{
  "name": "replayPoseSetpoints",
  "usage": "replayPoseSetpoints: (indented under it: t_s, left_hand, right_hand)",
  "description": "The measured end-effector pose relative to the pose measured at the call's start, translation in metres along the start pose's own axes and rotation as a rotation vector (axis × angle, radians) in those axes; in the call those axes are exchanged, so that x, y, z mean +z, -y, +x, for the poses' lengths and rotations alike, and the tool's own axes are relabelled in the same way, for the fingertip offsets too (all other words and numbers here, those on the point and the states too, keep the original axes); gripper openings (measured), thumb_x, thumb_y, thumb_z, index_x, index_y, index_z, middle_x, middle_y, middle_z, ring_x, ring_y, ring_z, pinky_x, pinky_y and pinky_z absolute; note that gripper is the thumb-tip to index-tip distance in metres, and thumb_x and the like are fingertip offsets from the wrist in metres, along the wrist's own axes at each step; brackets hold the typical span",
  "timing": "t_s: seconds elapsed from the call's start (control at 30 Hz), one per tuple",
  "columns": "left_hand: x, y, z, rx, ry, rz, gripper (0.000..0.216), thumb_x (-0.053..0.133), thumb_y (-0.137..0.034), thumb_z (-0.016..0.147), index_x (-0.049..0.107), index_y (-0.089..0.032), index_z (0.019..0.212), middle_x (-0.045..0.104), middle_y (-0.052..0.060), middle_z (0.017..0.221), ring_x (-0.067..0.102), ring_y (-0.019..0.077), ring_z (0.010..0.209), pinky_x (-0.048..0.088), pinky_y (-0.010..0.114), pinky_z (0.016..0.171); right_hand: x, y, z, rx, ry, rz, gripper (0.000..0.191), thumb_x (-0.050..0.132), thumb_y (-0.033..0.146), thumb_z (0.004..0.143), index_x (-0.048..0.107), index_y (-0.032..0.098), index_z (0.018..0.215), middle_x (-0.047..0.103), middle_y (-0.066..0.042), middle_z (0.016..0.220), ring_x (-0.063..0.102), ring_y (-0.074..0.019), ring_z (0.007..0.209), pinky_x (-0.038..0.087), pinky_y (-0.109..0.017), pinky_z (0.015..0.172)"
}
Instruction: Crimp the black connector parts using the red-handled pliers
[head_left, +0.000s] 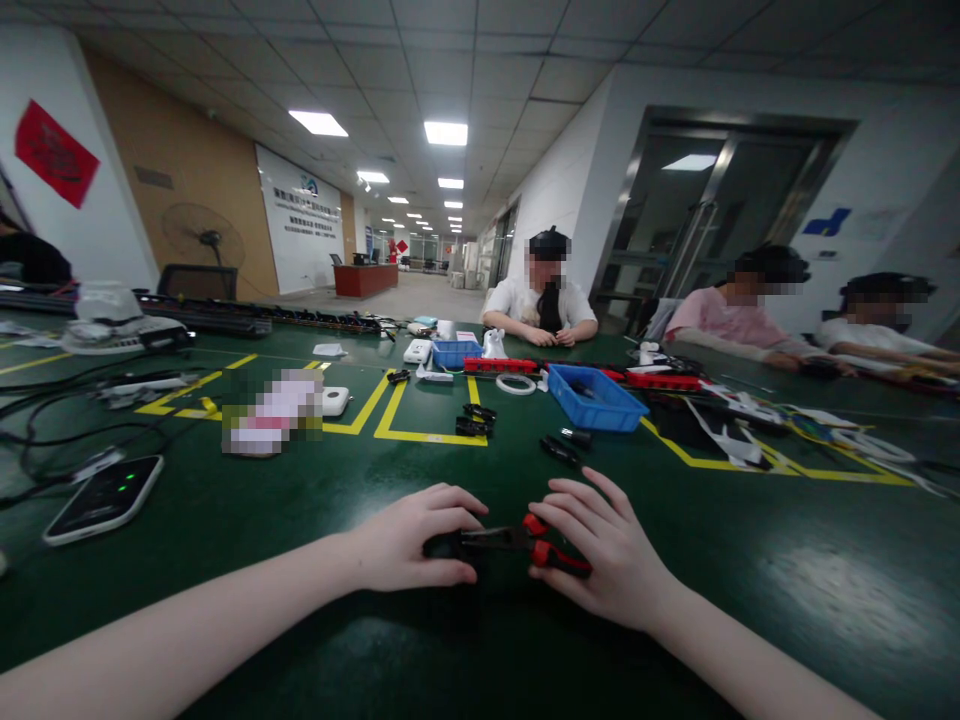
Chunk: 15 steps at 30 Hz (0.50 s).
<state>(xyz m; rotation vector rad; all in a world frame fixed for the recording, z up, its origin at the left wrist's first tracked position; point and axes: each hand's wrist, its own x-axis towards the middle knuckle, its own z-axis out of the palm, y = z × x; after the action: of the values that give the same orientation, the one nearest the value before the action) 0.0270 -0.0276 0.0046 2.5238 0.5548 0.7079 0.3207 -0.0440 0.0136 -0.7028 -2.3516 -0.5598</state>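
Note:
In front of me my right hand [604,545] is closed on the red and black handles of a pair of pliers [559,560]. Their jaws point left, toward my left hand [416,535]. That hand grips a small black piece [442,546] between thumb and fingers. The tips of the jaws reach this piece; whether they clamp it cannot be made out. Beyond my right fingertips lie a black part [560,451] and a short dark cylinder [576,437].
A blue bin [596,400] stands past the right hand. Several black parts [475,420] lie within yellow tape. At left are a phone [105,500], cables [60,440] and a white square device [335,401]. Red power strips [501,366] run behind. Several people sit across the table.

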Motion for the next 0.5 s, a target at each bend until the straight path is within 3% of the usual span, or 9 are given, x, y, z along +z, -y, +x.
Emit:
replayPoseSetpoints:
  t_s: [0.5]
  left_hand:
    - [0.0042, 0.0039, 0.0004, 0.026, 0.024, 0.124, 0.038, 0.071, -0.04, 0.089, 0.063, -0.02, 0.12, 0.058, 0.013, 0.135, 0.057, 0.0286, 0.122, 0.049, 0.041, 0.101]
  right_hand:
    - [-0.0015, -0.0008, -0.0003, -0.013, 0.056, 0.008, 0.04, 0.068, 0.047, 0.085, 0.064, 0.02, 0.114, 0.075, -0.005, 0.099, 0.066, -0.026, 0.106, 0.035, -0.048, 0.109]
